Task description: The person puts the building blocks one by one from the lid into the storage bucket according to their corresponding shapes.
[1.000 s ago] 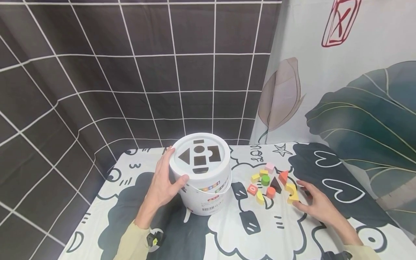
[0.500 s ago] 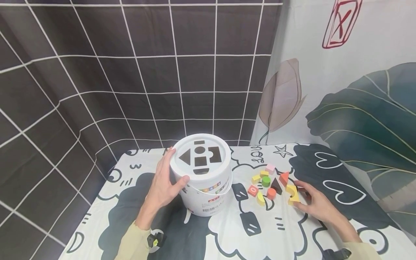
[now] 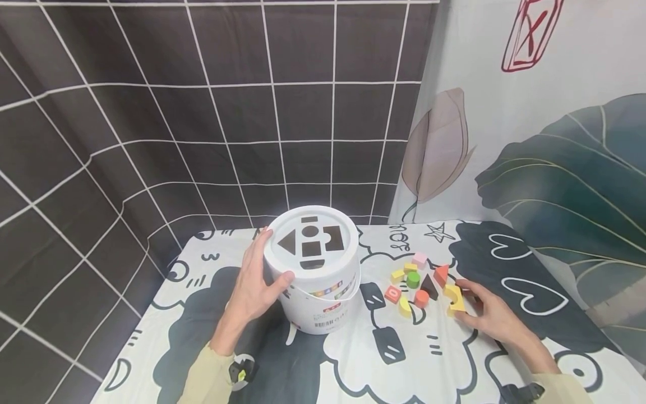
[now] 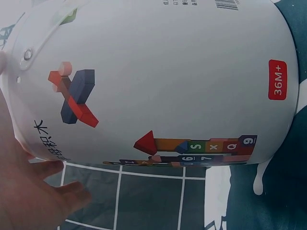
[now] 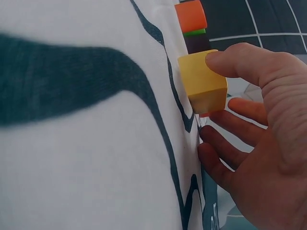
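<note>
Here's the left hand (image 3: 256, 283), spread wide against the left side of the white bucket (image 3: 313, 300), fingers along the edge of the lid (image 3: 287, 223) and thumb pressed to the front just below the rim. The bucket stands upright on the bench (image 3: 414, 367), its lid on, cut-outs showing: triangle, circle, rectangles, an arch and a rounded slot. Its thin handle (image 3: 359, 285) hangs down on the near right side.

Over to the right hand (image 3: 492, 314), and it has the yellow arch block (image 3: 457, 296) pinched between thumb and fingertips at the block's two ends, notch facing the bucket! Whether the block is off the cloth is hard to call from here.

Just beside it, a loose cluster: red triangle (image 3: 441, 275) nearest, then the dark triangle (image 3: 429, 286), red cylinder (image 3: 421, 298) and green cylinder (image 3: 413, 279). The yellow half-round (image 3: 405, 307) and the red block marked 0 (image 3: 392, 293) sit on the bucket side, the pink block (image 3: 419, 259) at the far end. Behind it all, a gridded backdrop (image 3: 303, 112).
</note>
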A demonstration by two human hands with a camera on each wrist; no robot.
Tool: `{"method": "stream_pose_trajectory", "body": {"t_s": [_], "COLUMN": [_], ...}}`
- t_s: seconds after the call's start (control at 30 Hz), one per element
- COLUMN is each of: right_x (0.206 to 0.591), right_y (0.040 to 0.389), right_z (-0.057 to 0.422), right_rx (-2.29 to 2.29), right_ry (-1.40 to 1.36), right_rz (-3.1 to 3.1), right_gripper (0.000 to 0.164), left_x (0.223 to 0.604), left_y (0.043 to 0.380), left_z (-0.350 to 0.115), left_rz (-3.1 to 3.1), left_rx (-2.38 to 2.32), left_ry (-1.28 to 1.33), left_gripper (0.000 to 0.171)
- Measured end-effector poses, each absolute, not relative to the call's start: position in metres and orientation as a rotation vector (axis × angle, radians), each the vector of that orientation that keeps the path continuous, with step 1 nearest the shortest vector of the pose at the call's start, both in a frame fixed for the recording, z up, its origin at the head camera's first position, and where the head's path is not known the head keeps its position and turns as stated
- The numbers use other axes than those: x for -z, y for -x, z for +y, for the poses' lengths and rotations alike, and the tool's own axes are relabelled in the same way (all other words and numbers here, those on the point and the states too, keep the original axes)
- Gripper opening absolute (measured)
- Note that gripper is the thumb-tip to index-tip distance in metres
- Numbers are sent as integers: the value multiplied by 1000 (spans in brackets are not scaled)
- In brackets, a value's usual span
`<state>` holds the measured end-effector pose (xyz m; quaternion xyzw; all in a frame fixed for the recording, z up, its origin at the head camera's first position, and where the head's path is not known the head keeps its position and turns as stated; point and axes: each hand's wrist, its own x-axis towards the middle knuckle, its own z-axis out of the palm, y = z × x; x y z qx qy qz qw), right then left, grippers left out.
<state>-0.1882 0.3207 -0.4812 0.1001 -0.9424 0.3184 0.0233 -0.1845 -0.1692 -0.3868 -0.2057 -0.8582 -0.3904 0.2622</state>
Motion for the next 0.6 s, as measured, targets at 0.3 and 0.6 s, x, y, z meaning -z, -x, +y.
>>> {"method": "stream_pose_trajectory", "body": {"t_s": [0.3,0.6], "right_x": [482,481], "right_y": [189,190], "right_z": [320,321], "right_rx": [-992,-996], "right_ry": [-286,-263], "right_rz": [-2943,-2939], "right_gripper": [72,72], "left_x": [388,387], "left_y": [182,184], "left_z": [-170,-169], "left_rz": [-2337,-2335], "left_rx": [1054,1050], "left_ry": [538,542], "left_gripper": [87,88]}}
